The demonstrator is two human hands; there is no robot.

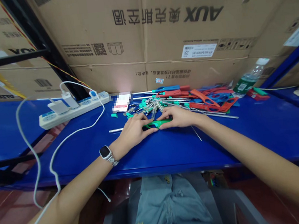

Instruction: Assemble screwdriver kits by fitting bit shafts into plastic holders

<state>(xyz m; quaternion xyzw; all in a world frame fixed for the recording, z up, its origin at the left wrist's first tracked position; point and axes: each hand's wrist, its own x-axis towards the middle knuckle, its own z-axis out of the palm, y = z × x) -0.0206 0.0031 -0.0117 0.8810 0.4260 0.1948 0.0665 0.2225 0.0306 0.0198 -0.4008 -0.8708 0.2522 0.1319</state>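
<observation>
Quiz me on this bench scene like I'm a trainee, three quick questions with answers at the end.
1. True or false: the left grip and the right grip are both on the green piece.
2. On which side does the person wear the watch? A) right; B) left; C) both.
3. Fill in: the white plugs sit in a long ____ at the person's left.

Key
1. True.
2. B.
3. Power strip.

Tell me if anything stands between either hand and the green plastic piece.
Nothing visible does: the left hand and right hand both hold the green plastic piece. The pile of loose parts lies beyond, toward the cardboard boxes.
</observation>
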